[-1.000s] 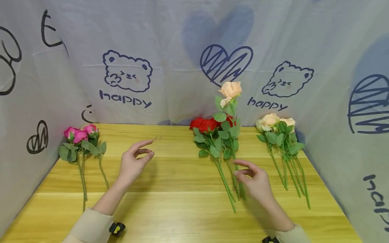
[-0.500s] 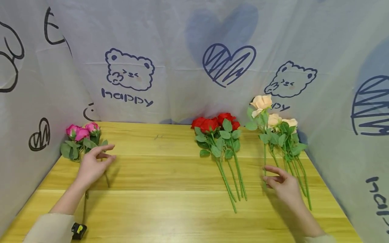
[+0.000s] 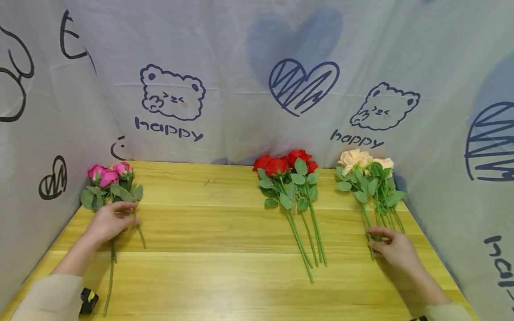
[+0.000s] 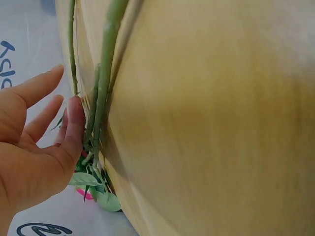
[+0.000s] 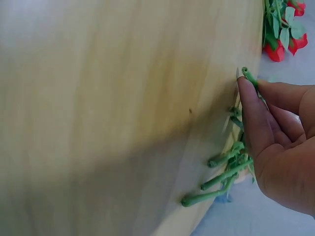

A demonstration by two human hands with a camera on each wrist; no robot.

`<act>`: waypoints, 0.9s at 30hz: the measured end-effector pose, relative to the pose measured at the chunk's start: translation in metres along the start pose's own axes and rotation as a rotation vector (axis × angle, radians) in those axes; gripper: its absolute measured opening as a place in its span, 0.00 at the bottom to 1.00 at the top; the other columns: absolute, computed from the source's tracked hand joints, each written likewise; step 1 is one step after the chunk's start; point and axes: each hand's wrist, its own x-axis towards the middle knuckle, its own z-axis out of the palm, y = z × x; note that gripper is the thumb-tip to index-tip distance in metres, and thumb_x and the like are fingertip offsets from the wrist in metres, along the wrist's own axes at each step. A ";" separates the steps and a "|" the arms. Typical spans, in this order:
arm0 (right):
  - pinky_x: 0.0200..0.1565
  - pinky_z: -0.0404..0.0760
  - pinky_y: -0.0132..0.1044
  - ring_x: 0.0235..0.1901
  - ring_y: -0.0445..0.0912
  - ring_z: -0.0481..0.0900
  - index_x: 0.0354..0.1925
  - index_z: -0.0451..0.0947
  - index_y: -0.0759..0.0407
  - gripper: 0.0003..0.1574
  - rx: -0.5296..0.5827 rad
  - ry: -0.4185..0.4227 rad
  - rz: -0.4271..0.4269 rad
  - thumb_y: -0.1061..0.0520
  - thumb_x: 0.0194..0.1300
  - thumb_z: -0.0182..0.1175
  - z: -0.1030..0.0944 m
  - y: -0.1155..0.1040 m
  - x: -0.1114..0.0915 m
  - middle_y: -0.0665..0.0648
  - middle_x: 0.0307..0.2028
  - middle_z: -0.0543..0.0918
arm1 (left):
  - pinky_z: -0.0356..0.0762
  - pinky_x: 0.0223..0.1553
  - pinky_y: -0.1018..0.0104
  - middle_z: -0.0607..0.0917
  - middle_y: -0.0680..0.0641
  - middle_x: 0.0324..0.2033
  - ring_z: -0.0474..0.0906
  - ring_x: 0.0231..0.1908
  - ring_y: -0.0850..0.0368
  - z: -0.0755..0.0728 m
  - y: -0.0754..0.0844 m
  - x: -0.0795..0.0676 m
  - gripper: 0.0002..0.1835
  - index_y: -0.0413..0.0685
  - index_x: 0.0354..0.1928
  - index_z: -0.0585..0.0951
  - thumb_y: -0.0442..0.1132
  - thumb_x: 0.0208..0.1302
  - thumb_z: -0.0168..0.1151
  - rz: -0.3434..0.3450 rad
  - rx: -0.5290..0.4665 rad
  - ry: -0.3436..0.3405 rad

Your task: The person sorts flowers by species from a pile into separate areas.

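At the right of the head view, my right hand (image 3: pixel 395 249) pinches the lower stem of a peach rose (image 3: pixel 353 159), whose bloom lies among the other peach roses (image 3: pixel 383 164). In the right wrist view the cut end of the pinched stem (image 5: pixel 250 76) sticks out past thumb and finger. On the left, my left hand (image 3: pixel 110 221) is over the stems of the pink roses (image 3: pixel 107 177). Its thumb and fingers are parted around one thin stem (image 4: pixel 72 49) in the left wrist view, with the thumb tip right at it.
Several red roses (image 3: pixel 277 166) lie between the two hands, stems toward the front. Behind the wooden table (image 3: pixel 209 285) hangs a pale cloth (image 3: pixel 233 120) with drawn bears and hearts, which also forms the side walls.
My right hand has carried the peach rose from over the red roses rightward and lowered it onto the peach bunch. My left hand has moved left and down to the pink roses' stems.
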 end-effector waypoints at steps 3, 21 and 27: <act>0.37 0.89 0.39 0.39 0.51 0.89 0.65 0.75 0.73 0.27 -0.038 0.008 -0.005 0.65 0.71 0.64 -0.004 0.001 0.001 0.76 0.58 0.80 | 0.82 0.50 0.44 0.78 0.22 0.57 0.78 0.55 0.27 0.000 -0.003 0.002 0.34 0.26 0.66 0.74 0.43 0.67 0.72 -0.013 0.013 -0.025; 0.34 0.88 0.40 0.34 0.49 0.89 0.63 0.79 0.69 0.25 -0.148 -0.010 -0.002 0.62 0.70 0.66 -0.009 -0.001 0.006 0.74 0.55 0.83 | 0.78 0.41 0.71 0.78 0.24 0.60 0.79 0.53 0.34 0.002 0.004 0.003 0.30 0.25 0.65 0.75 0.31 0.63 0.70 -0.033 -0.043 -0.056; 0.34 0.89 0.40 0.33 0.49 0.89 0.62 0.79 0.70 0.25 -0.125 -0.007 -0.002 0.63 0.69 0.66 -0.006 -0.003 0.009 0.75 0.54 0.82 | 0.78 0.41 0.74 0.77 0.25 0.62 0.79 0.55 0.35 -0.001 -0.001 0.002 0.29 0.26 0.66 0.75 0.30 0.64 0.68 -0.053 -0.066 -0.085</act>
